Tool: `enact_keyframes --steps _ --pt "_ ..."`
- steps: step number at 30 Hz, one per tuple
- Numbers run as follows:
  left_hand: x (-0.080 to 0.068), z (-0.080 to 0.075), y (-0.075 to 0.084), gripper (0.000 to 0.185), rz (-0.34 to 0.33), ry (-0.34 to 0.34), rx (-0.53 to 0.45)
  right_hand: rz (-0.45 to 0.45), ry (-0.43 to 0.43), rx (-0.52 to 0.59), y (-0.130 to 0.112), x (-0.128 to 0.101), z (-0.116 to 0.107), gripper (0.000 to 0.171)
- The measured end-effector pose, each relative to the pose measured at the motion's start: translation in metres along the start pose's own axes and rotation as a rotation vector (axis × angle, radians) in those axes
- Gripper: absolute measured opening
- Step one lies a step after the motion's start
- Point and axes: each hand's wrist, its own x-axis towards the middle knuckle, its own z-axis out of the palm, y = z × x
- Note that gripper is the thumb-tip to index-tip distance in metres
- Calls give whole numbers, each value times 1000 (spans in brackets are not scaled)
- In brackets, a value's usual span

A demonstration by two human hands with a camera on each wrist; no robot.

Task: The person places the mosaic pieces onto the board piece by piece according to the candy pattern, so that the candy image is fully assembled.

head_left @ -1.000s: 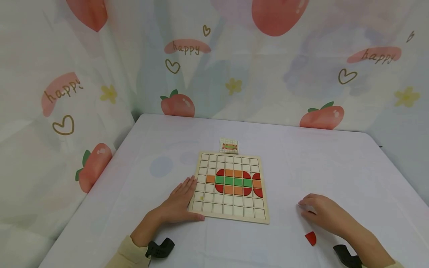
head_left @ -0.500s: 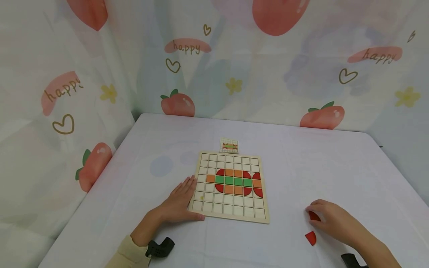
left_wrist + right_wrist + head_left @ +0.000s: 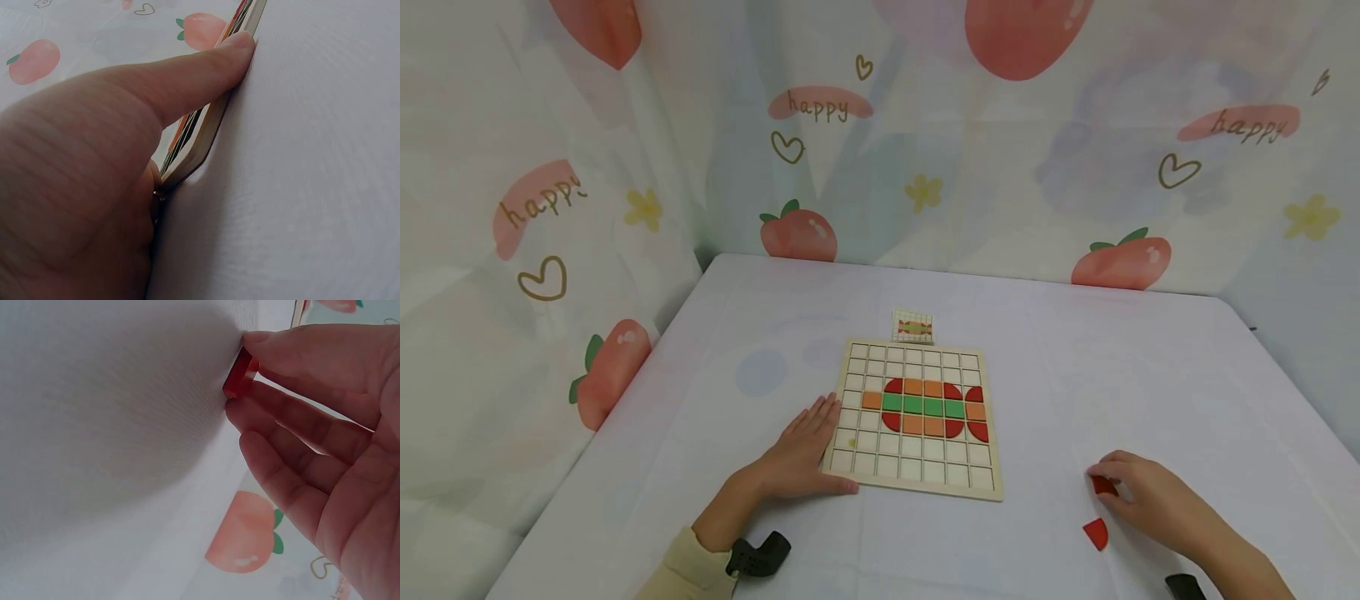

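Head view: the left hand (image 3: 801, 454) lies flat at the grid board (image 3: 916, 419)'s seven o'clock corner; at four o'clock the right hand (image 3: 1150, 493) pinches a red piece (image 3: 1102, 485).

Left wrist: thumb presses the board edge (image 3: 206, 134).

Right wrist: fingertips (image 3: 262, 340) nip that piece (image 3: 239, 374); pickup underway. Lifting it to a free cell likely follows.

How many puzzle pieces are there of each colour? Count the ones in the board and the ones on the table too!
Red pieces: 8 (6 in the board, 1 loose on the table, 1 pinched in the right hand)
Orange pieces: 6
Green pieces: 4
Total: 18
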Motion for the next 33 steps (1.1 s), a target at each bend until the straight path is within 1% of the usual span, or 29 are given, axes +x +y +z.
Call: enact_keyframes --steps 4,10,15,22,29,33 --pt "0 0 0 113 3 4 -3 11 3 6 -1 1 0 24" --pt "0 0 0 114 10 8 -2 27 -19 6 -1 5 0 24" --pt "-1 0 0 114 14 7 1 6 -8 6 -1 7 0 21" --pt "0 -1 -1 113 16 6 0 -9 -28 36 1 13 -1 15" --pt "1 0 -2 113 11 4 13 -40 8 59 -8 25 -5 13" --pt "1 0 -2 113 12 -1 20 -29 11 54 -17 35 -5 15"
